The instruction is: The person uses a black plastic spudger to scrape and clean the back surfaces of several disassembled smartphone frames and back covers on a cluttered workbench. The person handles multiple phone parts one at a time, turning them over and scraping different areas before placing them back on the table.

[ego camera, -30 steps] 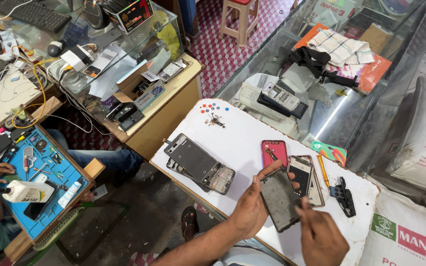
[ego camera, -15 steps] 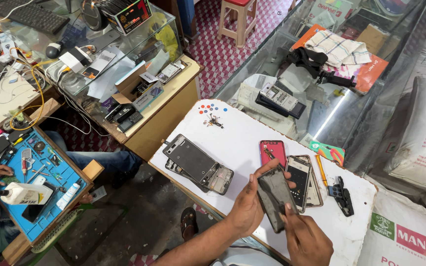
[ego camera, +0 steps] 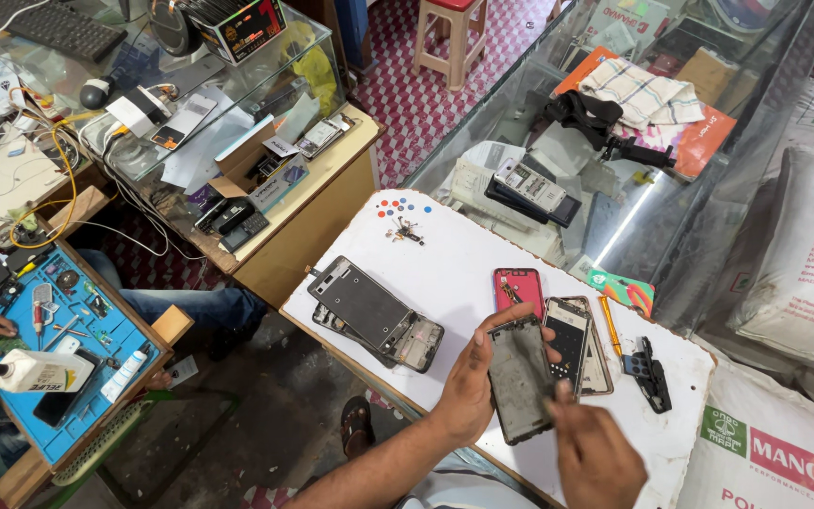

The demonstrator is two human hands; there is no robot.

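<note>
Left hand wraps the phone frame, thumb over its top edge, holding it tilted above the white table; right hand has come in from 1 s ago, fingertips now pinched at frame's lower right edge, nothing else held; 2 opened phones just beside

White bench at centre of frame. Dark grey phone frame at lower centre. Red phone back just above it. Orange-yellow pen right of centre. Blue work mat at lower left. Red-and-white checked floor at top centre. White-and-grey plaid cloth on orange card at upper right. White sack, green and red print, lower right.
</note>
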